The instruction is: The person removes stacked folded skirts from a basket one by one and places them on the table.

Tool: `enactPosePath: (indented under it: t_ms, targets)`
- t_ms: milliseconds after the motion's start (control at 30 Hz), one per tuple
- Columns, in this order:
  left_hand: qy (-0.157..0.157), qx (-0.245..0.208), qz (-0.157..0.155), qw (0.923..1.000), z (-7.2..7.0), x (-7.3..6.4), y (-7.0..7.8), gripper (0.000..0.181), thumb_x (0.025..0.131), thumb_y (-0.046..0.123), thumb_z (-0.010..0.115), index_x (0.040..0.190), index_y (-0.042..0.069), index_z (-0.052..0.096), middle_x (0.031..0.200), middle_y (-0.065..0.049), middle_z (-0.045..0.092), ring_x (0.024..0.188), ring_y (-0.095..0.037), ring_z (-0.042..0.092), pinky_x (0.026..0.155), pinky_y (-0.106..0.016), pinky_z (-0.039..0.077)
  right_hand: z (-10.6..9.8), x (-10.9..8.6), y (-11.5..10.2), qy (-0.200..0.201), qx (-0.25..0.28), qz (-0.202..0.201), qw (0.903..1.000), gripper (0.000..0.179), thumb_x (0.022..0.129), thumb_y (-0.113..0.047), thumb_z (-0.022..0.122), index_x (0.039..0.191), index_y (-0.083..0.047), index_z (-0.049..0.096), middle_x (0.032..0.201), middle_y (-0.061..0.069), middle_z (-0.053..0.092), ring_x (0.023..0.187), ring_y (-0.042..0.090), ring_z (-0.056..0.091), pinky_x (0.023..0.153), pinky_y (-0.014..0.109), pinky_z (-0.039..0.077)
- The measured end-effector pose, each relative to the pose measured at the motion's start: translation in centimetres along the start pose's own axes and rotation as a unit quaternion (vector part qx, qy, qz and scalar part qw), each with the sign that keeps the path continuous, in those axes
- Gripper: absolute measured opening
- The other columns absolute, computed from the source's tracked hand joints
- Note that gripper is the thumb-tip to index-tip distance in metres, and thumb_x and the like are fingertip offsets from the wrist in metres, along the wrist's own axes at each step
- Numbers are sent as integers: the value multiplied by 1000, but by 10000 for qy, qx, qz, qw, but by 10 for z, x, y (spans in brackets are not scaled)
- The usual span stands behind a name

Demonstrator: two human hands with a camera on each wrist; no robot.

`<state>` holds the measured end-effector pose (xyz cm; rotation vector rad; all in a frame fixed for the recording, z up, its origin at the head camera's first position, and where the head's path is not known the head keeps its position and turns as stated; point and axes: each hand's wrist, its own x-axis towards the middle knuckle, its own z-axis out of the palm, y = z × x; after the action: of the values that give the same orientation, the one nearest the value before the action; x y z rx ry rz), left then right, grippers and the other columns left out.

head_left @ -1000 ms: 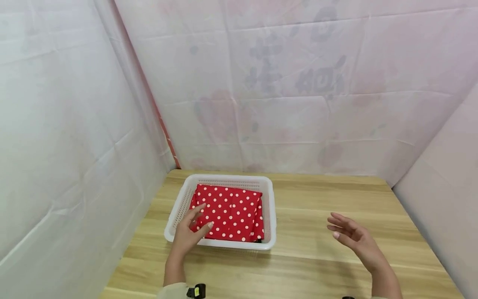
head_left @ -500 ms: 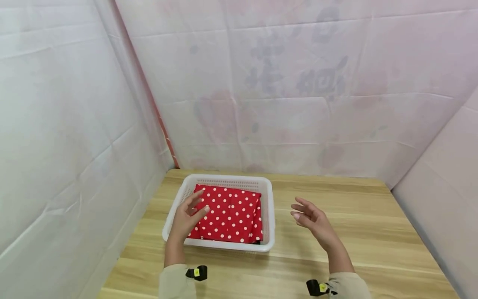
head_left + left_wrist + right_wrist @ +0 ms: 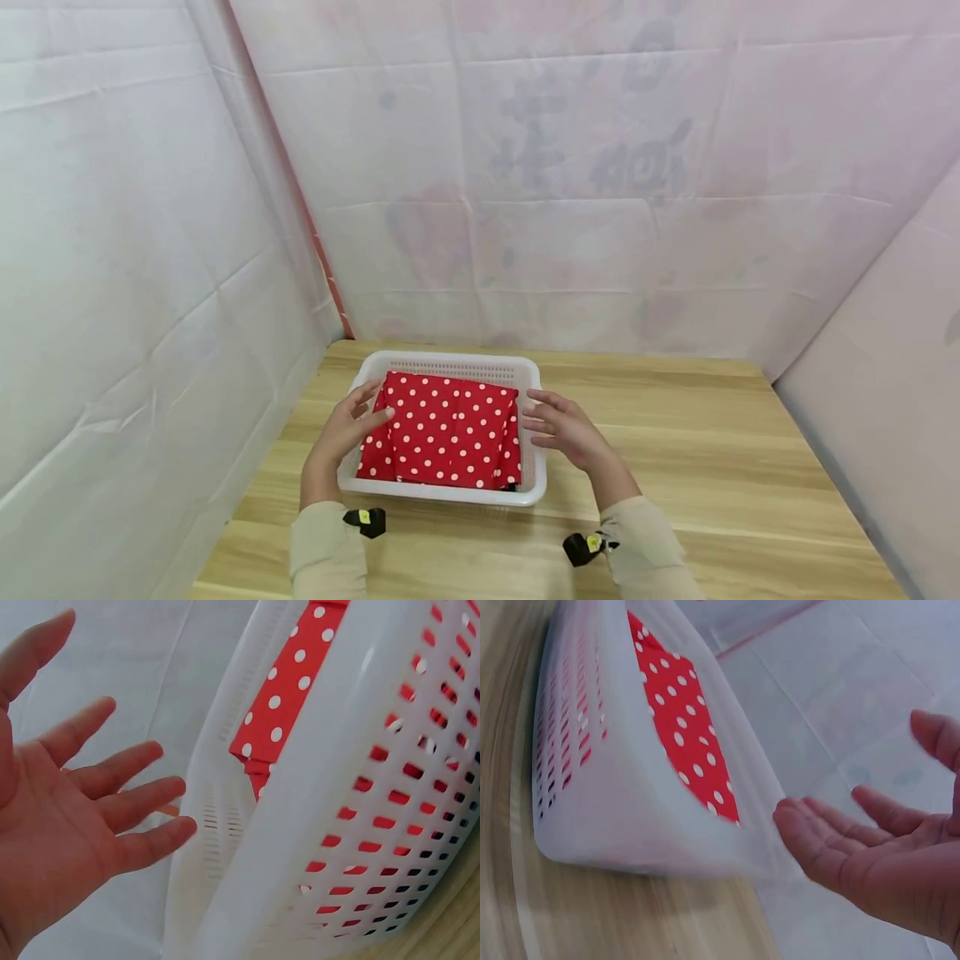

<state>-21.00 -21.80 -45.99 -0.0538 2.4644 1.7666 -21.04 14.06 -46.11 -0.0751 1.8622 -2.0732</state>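
Wood-grain table [image 3: 660, 450], pale with long streaks running left to right. Whitish creased back sheet [image 3: 585, 242] stands behind its far edge, faint pink and grey print on it, marks too blurred to read. Left sheet [image 3: 150, 250] and right sheet [image 3: 900, 350] close the sides; red strip [image 3: 318, 247] runs down to the far left corner.

White perforated basket [image 3: 465, 495] sits upright toward the table's far left corner. Its long axis goes left to right, roughly along the far edge. Red cloth [image 3: 453, 433] with white dots lies folded inside, long axis also left to right, its far edge slanting a little nearer at the right end. Small dark bit [image 3: 512, 487] shows by the cloth's near right corner, too small to identify.

Left hand [image 3: 345, 429] at the basket's left rim, fingers spread, thumb apart, holding nothing. Right hand [image 3: 573, 433] at the right rim, fingers wide, also holding nothing. Cannot tell if either touches the rim. Beige sleeves [image 3: 326, 546], black device [image 3: 365, 522] at the left cuff, another at the right.
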Motion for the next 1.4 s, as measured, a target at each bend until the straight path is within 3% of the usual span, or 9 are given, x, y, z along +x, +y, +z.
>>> enactPosePath:
  t_ms: [233, 400, 633, 767, 1033, 1233, 1400]
  targets:
    - [-355, 268, -758, 9961, -3, 12, 1, 81, 79, 38, 71, 145, 13, 30, 146, -21, 23, 131, -42, 18, 98, -64, 24, 25, 30, -6, 308, -354, 1004, 9938, 57, 90, -21, 58, 137, 2, 35, 121, 25, 48, 103, 39, 51, 89, 51, 43]
    - [-472, 216, -1323, 9898, -1, 24, 0, 84, 80, 40, 70, 146, 10, 26, 144, -22, 24, 129, -41, 21, 96, -65, 25, 42, 45, -12, 769, -654, 1582, 9822, 58, 86, -22, 61, 131, 1, 35, 128, 25, 41, 114, 48, 40, 91, 61, 35]
    - [-878, 350, -1695, 9810, 11, 36, -6, 84, 79, 34, 71, 144, 4, 27, 138, -23, 31, 122, -42, 29, 95, -59, 33, 58, 59, 5, 1146, -249, 2102, 9706, 66, 84, -20, 63, 135, -1, 27, 129, 27, 37, 119, 50, 33, 86, 70, 32]
    - [-1033, 540, -1737, 9779, 13, 37, -6, 82, 79, 31, 71, 142, 2, 29, 136, -24, 31, 121, -43, 29, 94, -57, 35, 64, 61, 16, 1404, -235, 2109, 9671, 65, 82, -21, 66, 132, -1, 30, 123, 24, 40, 115, 47, 34, 87, 62, 36]
    - [-917, 236, -1564, 9831, 8, 41, -14, 66, 81, 31, 71, 132, 2, 41, 120, -17, 47, 111, -34, 43, 86, -48, 43, 74, 64, 26, 1175, -680, 1528, 9789, 53, 84, -14, 61, 126, 7, 37, 112, 19, 47, 105, 35, 46, 84, 52, 43]
    - [-729, 214, -1379, 9875, 10, 43, -13, 77, 80, 31, 71, 142, 6, 32, 125, -18, 44, 97, -29, 48, 66, -32, 43, 70, 71, 35, 1355, -297, 1208, 9829, 78, 84, -11, 62, 143, 0, 13, 122, 23, 40, 101, 35, 52, 77, 46, 50]
    - [-774, 139, -1401, 9870, 14, 43, -19, 68, 82, 23, 70, 139, 6, 38, 127, -21, 42, 101, -30, 47, 70, -32, 47, 64, 74, 46, 1047, 4, 904, 9904, 95, 82, -7, 64, 149, -11, -4, 136, 25, 26, 110, 38, 45, 81, 47, 49]
